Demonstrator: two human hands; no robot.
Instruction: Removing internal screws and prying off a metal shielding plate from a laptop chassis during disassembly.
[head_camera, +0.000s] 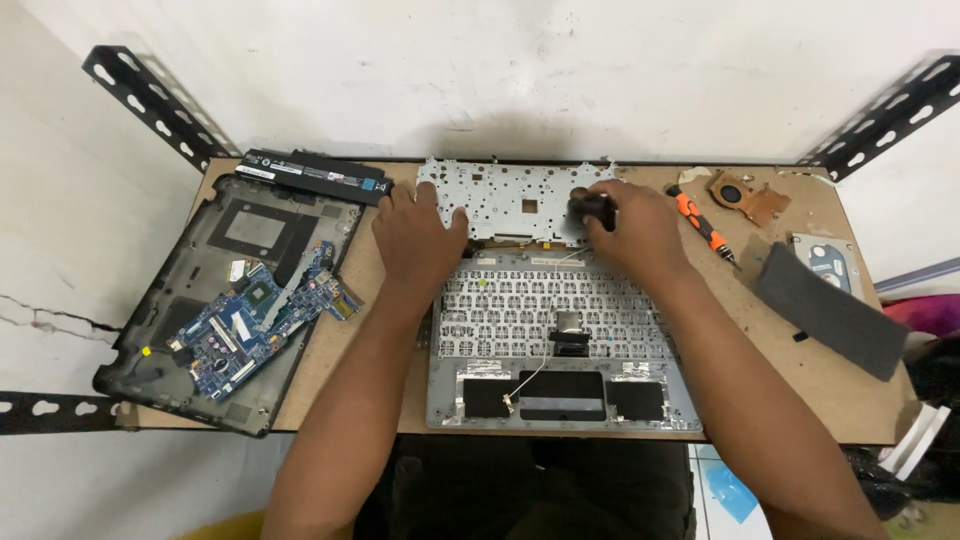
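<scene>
Nearest the camera lies the grey laptop palmrest shell (560, 350), underside up, its keyboard grid and three dark touchpad cutouts facing the person.

At the far left, a black plastic bottom cover (190, 300) rests slanted on the brown wooden tabletop (350, 360), with a blue circuit board (265, 320) lying loose on it and a long black battery pack (315, 175) touching its top edge. These parts are already out, so I judge the strip-down well advanced.

The left hand (415, 235) lies flat, fingers spread, on the left end of the perforated silver metal keyboard backing plate (515, 200); it presses rather than grasps. That plate sits at the far edge of the shell, tilted up from it, long axis running left to right. It seems partly freed, with its near edge not yet lifted away.

The right hand (630, 225) is curled around a small dark object (592, 207) at the plate's right end; what it is I cannot tell.

Further right lie an orange-handled screwdriver (702, 225), a copper-coloured fan assembly (745, 195), a hard drive (828, 262) and a grey foam strip (830, 310).
</scene>
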